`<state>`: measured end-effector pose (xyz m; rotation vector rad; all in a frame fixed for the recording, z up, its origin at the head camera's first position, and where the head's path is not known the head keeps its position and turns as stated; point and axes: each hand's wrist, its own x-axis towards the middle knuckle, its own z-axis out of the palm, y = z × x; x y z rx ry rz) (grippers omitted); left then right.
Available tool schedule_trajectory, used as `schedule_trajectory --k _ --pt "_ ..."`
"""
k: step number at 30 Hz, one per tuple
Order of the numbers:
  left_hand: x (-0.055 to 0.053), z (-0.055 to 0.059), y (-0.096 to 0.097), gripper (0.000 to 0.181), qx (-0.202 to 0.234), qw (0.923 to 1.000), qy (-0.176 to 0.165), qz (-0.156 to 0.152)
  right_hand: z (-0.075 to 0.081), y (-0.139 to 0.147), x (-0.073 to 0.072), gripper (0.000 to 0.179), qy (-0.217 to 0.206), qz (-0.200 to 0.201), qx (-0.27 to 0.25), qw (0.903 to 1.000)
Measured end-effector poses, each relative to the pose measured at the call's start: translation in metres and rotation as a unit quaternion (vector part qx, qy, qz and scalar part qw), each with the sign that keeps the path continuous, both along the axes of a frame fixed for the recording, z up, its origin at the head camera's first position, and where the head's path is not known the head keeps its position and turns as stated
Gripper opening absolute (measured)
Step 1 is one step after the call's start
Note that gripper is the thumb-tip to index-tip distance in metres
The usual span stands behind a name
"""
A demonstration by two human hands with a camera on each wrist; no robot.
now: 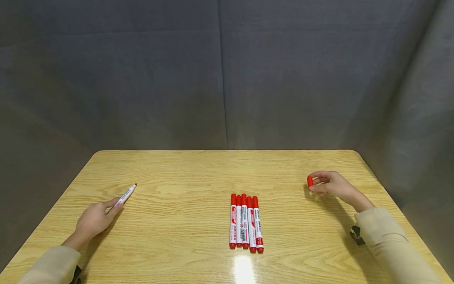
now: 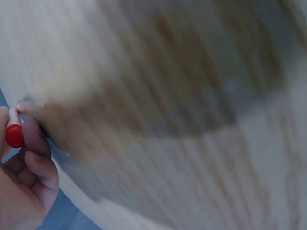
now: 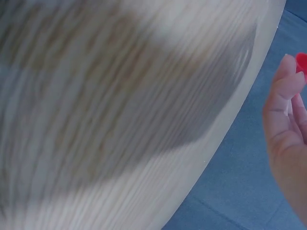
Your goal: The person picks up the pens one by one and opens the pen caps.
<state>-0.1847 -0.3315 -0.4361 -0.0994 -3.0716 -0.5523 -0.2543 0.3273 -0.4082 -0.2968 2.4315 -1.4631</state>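
Marker (image 1: 126,194): uncapped, dark tip bare, held over the surface's (image 1: 170,221) left part; fingers hid its rear from the head camera, but the left wrist view showed its red end.
Cap (image 1: 310,183): red, over the surface's right part, partly covered by fingers and cut off at the right wrist view's edge.
Print: too small to read.
Left grip (image 1: 95,218): thumb and fingers closed to the marker's width, pinching it.
Right grip (image 1: 333,185): thumb and fingers pinched the cap between them.
Count: one bare marker, one loose cap, five capped markers (image 1: 244,221), two hands.
Capped markers: lay side by side between the hands, well apart from both.
Sleeves (image 1: 390,240): two, pale, cut off by the frame.
Curtain (image 1: 142,86): grey, closed in the surface's back and sides.
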Motion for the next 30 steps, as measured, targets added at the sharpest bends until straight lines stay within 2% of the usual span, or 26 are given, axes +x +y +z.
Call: schedule_trajectory --k 5,10,13,17,23,30 --pt "0.001 0.002 0.001 0.057 -0.023 0.9997 -0.009 0.004 -0.001 -0.001 -0.001 0.057 -0.002 0.006 -0.004 1.0" --pt "0.003 0.003 0.001 0.066 -0.035 0.9988 -0.031 0.016 -0.002 -0.001 -0.003 0.057 -0.005 0.008 -0.005 0.9999" --pt "0.004 0.004 0.0 0.07 -0.04 0.9986 -0.029 0.019 -0.003 -0.001 -0.004 0.056 -0.005 0.008 -0.001 1.0" --pt "0.005 0.012 0.0 0.07 -0.045 0.9984 0.001 0.035 -0.003 -0.001 -0.005 0.057 -0.004 0.008 0.006 0.9999" --pt "0.008 0.027 0.009 0.067 -0.027 0.9968 0.053 0.053 -0.003 0.001 -0.007 0.058 -0.01 0.008 0.004 0.9999" --pt "0.013 0.033 0.024 0.061 0.002 0.9924 0.117 0.038 -0.009 0.005 -0.01 0.055 -0.014 0.008 0.011 0.9998"
